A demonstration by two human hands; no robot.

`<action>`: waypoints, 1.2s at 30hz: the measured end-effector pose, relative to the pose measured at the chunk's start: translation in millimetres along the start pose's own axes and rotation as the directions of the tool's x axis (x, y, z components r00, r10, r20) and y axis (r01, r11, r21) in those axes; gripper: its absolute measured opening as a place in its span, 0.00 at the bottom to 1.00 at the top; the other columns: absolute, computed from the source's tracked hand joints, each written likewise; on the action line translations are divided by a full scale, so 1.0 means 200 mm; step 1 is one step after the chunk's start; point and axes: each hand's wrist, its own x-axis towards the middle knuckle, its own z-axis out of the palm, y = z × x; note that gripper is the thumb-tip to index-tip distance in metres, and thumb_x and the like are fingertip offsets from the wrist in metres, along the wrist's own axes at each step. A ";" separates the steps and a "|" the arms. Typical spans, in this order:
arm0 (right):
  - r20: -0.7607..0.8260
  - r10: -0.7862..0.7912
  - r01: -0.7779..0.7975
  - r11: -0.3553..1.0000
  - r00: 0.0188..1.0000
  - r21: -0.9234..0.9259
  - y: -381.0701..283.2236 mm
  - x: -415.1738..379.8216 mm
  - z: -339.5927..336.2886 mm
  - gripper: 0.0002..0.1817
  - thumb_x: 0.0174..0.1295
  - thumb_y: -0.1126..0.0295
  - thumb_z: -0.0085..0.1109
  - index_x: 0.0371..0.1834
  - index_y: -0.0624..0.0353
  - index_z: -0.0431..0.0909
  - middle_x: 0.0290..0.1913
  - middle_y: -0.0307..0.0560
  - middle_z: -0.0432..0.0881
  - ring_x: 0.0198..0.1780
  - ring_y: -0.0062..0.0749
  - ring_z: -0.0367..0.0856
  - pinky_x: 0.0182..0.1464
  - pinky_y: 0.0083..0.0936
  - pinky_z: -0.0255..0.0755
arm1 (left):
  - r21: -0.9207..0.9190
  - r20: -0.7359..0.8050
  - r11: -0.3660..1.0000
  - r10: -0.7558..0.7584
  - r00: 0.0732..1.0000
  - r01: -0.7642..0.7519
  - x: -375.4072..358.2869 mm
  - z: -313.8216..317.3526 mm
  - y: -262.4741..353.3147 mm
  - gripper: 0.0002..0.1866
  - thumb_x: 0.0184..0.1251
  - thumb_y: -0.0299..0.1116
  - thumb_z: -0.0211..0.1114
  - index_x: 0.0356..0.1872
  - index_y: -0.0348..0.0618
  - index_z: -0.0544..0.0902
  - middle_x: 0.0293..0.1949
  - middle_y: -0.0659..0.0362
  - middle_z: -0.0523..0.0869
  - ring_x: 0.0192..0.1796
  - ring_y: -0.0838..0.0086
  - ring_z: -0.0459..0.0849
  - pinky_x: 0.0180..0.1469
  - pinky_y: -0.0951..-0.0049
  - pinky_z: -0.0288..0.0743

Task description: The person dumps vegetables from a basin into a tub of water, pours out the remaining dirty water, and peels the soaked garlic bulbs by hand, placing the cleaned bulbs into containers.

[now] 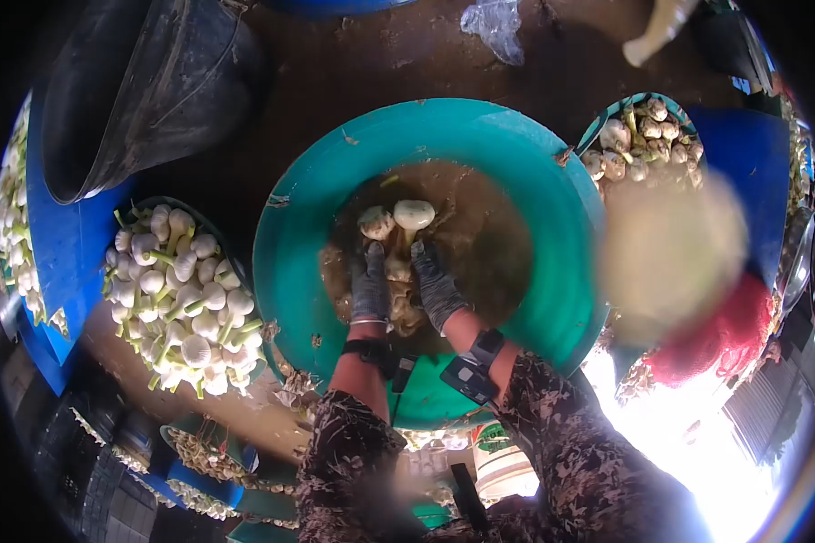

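Observation:
Both of my hands wear dark grey gloves and reach into a green tub (285, 190) of muddy brown water (489, 226). My left hand (371, 282) is closed at the stem end of a garlic bulb (376, 223) with brown dirt on its skin. A cleaner white garlic bulb (414, 214) stands up on its pale stem from my right hand (433, 282), whose fingers close around that stem. The two bulbs are side by side, almost touching, above the water. Some finger parts are hidden from view.
On the left, a container is heaped with clean white garlic (186, 299). Dirtier garlic (643, 136) fills a basin at the upper right. A black bucket (154, 100) stands upper left, a red mesh bag (715, 335) right. A blurred pale patch covers part of the right side.

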 end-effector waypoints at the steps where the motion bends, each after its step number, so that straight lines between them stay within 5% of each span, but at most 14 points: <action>1: -0.028 -0.031 0.031 1.000 0.999 -0.002 0.10 -0.01 0.06 0.31 0.76 0.52 0.42 0.75 0.61 0.56 0.73 0.60 0.60 0.74 0.50 0.58 0.74 0.34 0.54 | -0.160 0.021 0.980 -0.120 0.993 0.122 -0.07 0.01 0.02 0.28 0.74 0.39 0.56 0.70 0.39 0.65 0.69 0.51 0.69 0.71 0.59 0.64 0.73 0.62 0.57; 4: -0.119 0.045 0.003 0.927 0.992 0.375 0.19 -0.07 0.12 0.30 0.75 0.51 0.44 0.72 0.59 0.61 0.69 0.54 0.67 0.70 0.43 0.65 0.71 0.32 0.59 | -0.585 0.196 0.680 -0.410 0.891 0.442 -0.25 0.11 0.12 0.24 0.79 0.37 0.52 0.70 0.40 0.64 0.68 0.55 0.69 0.71 0.70 0.65 0.72 0.70 0.59; 6: -0.113 0.008 0.048 0.876 0.994 0.480 0.03 -0.22 -0.08 0.28 0.75 0.52 0.46 0.70 0.58 0.64 0.67 0.50 0.69 0.67 0.37 0.67 0.70 0.31 0.60 | -0.431 0.246 0.875 -0.122 0.962 0.221 -0.37 0.22 0.16 0.23 0.79 0.37 0.51 0.69 0.39 0.65 0.67 0.55 0.70 0.70 0.71 0.66 0.70 0.70 0.62; 8: -0.169 0.035 0.065 0.834 0.985 0.548 -0.25 -0.47 -0.37 0.24 0.74 0.53 0.48 0.65 0.57 0.69 0.63 0.43 0.72 0.63 0.28 0.70 0.68 0.27 0.63 | -0.722 0.419 0.522 -0.195 0.887 0.455 -0.51 0.34 0.52 0.22 0.79 0.36 0.51 0.67 0.38 0.66 0.65 0.54 0.72 0.69 0.71 0.67 0.69 0.68 0.64; 10: -0.145 -0.032 0.110 0.810 0.989 0.575 -0.52 -0.67 -0.70 0.22 0.73 0.54 0.51 0.62 0.56 0.70 0.57 0.41 0.74 0.58 0.27 0.72 0.65 0.27 0.66 | -0.436 0.483 0.864 -0.009 0.876 0.250 -0.66 0.47 0.80 0.22 0.78 0.35 0.52 0.68 0.40 0.66 0.61 0.51 0.74 0.67 0.66 0.69 0.71 0.64 0.61; 11: -0.323 -0.285 0.405 0.819 0.902 0.407 -0.46 -0.74 -0.85 0.25 0.72 0.51 0.51 0.64 0.56 0.68 0.51 0.41 0.74 0.52 0.28 0.74 0.60 0.28 0.69 | -0.347 0.459 0.937 0.213 0.862 -0.047 -0.77 0.56 0.93 0.24 0.76 0.36 0.54 0.69 0.40 0.65 0.60 0.49 0.74 0.67 0.61 0.70 0.71 0.61 0.60; 12: -0.564 -0.200 0.268 0.963 0.801 0.038 -0.10 -0.86 -1.13 0.30 0.72 0.48 0.49 0.67 0.58 0.64 0.49 0.40 0.73 0.49 0.28 0.74 0.57 0.29 0.70 | -0.242 0.458 0.907 0.420 0.783 -0.345 -0.86 0.62 1.06 0.26 0.74 0.36 0.55 0.70 0.41 0.65 0.60 0.47 0.74 0.66 0.56 0.70 0.71 0.59 0.59; 14: -0.499 -0.058 0.213 0.942 0.865 0.261 -0.49 -1.02 -1.40 0.29 0.70 0.57 0.55 0.70 0.56 0.62 0.55 0.41 0.73 0.55 0.32 0.74 0.59 0.30 0.70 | -0.072 0.729 0.909 0.329 0.600 -0.411 -0.81 0.62 1.27 0.37 0.67 0.48 0.57 0.74 0.43 0.60 0.70 0.44 0.64 0.72 0.50 0.62 0.73 0.48 0.49; 15: -0.561 -0.391 0.129 0.884 0.730 -0.449 -0.35 -1.03 -1.59 0.28 0.67 0.62 0.60 0.69 0.56 0.65 0.57 0.43 0.74 0.53 0.35 0.76 0.58 0.31 0.71 | 0.058 0.771 0.839 0.307 0.559 -0.541 -0.78 0.63 1.30 0.40 0.65 0.52 0.57 0.75 0.44 0.58 0.73 0.45 0.61 0.74 0.51 0.59 0.73 0.45 0.47; 17: -0.516 -0.632 -0.122 0.559 0.578 -0.820 -0.60 -0.96 -1.59 0.25 0.66 0.65 0.62 0.65 0.57 0.70 0.55 0.47 0.76 0.53 0.39 0.77 0.59 0.31 0.70 | 0.419 0.513 0.604 0.459 0.725 -0.678 -0.62 0.67 1.00 0.43 0.61 0.58 0.57 0.75 0.47 0.58 0.73 0.45 0.59 0.75 0.52 0.55 0.73 0.42 0.43; 20: -0.323 -0.492 0.248 0.783 0.809 -0.571 -0.75 -0.79 -1.24 0.18 0.63 0.68 0.62 0.57 0.57 0.76 0.50 0.49 0.80 0.55 0.39 0.79 0.57 0.34 0.74 | 0.798 0.341 0.534 -0.021 0.940 -0.278 -0.17 0.26 0.78 0.45 0.57 0.51 0.67 0.75 0.51 0.58 0.74 0.44 0.58 0.76 0.52 0.55 0.74 0.43 0.45; 24: 0.438 -0.438 0.560 0.199 0.785 -0.804 -0.70 -0.22 -0.62 0.31 0.65 0.57 0.57 0.72 0.46 0.64 0.73 0.46 0.61 0.74 0.44 0.58 0.74 0.44 0.54 | 0.973 0.185 0.191 -0.322 0.929 -0.127 0.02 -0.14 0.40 0.47 0.51 0.55 0.71 0.74 0.66 0.60 0.74 0.53 0.62 0.76 0.52 0.56 0.76 0.44 0.44; 30: 0.473 -0.334 0.460 -0.121 0.815 -0.879 -0.51 0.22 -0.23 0.30 0.63 0.58 0.57 0.71 0.42 0.66 0.70 0.47 0.66 0.71 0.46 0.62 0.72 0.50 0.55 | 0.921 0.326 0.317 -0.314 0.892 -0.225 -0.24 -0.26 0.00 0.30 0.46 0.53 0.75 0.54 0.60 0.81 0.60 0.54 0.78 0.63 0.53 0.75 0.63 0.53 0.70; 36: 0.243 -0.098 0.259 0.223 0.965 -0.940 -0.23 -0.10 -0.42 0.19 0.53 0.63 0.64 0.50 0.49 0.78 0.49 0.46 0.81 0.53 0.44 0.80 0.51 0.41 0.76 | 0.860 0.407 0.475 -0.417 0.812 -0.187 -0.48 -0.24 -0.02 0.29 0.43 0.52 0.77 0.47 0.51 0.82 0.49 0.46 0.83 0.51 0.53 0.81 0.54 0.55 0.77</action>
